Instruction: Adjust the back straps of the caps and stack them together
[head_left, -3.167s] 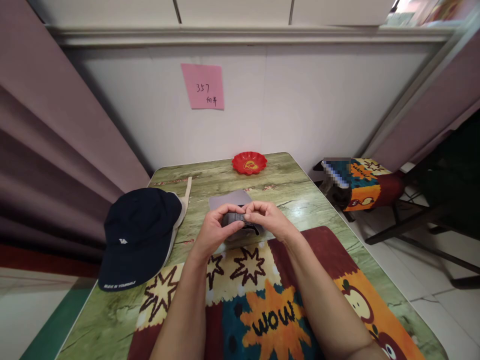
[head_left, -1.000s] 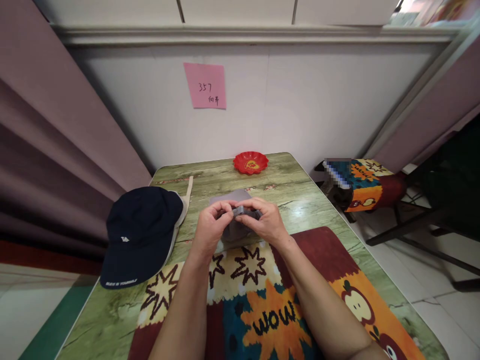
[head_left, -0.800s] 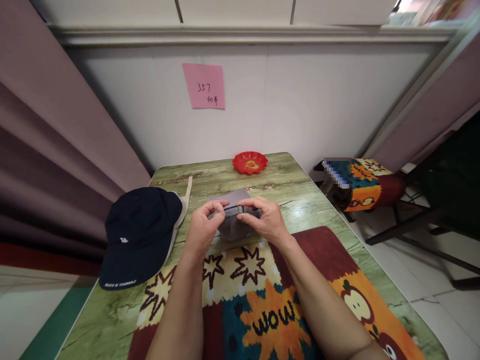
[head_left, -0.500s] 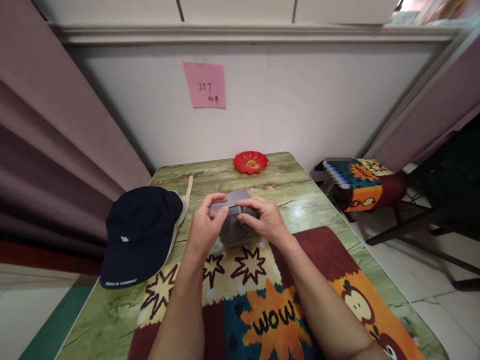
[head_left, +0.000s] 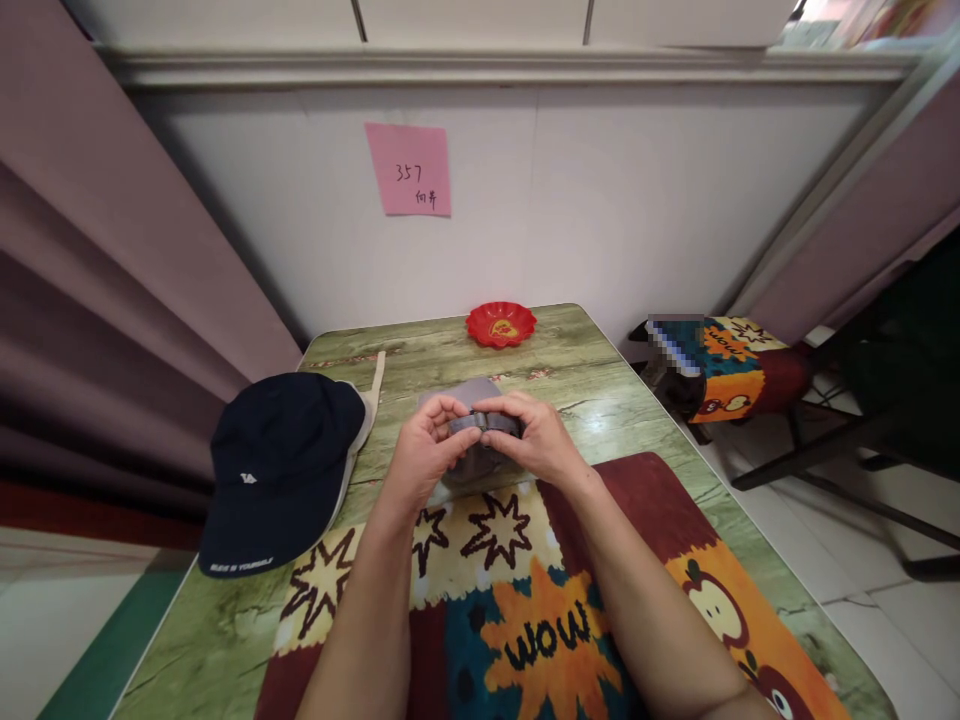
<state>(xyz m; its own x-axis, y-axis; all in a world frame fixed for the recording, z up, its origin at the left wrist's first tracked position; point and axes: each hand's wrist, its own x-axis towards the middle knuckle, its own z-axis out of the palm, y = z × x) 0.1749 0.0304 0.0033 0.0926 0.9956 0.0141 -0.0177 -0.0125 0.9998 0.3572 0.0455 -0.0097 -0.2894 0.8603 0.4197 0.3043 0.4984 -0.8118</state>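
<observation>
Navy cap out on the left, brim towards the near side, a pale strap poking up at its far right corner, well apart from the action. Moving right, the left hand comes in from the near side, thumb and fingers closed on the left stretch of a grey strap. That strap is the thing to watch: its long axis runs left to right, slightly bowed, straight across between the two hands. It belongs to a grey cap sitting near the middle of the bench, brim to the far side, crown to the near. Small buckle right between the fingertips, and neither hand is clearly nearer! Far beyond, a red dish. On the right, the right hand has its fingers clamped on the strap just beside the buckle, though exactly where the thumb presses is too small to tell.
</observation>
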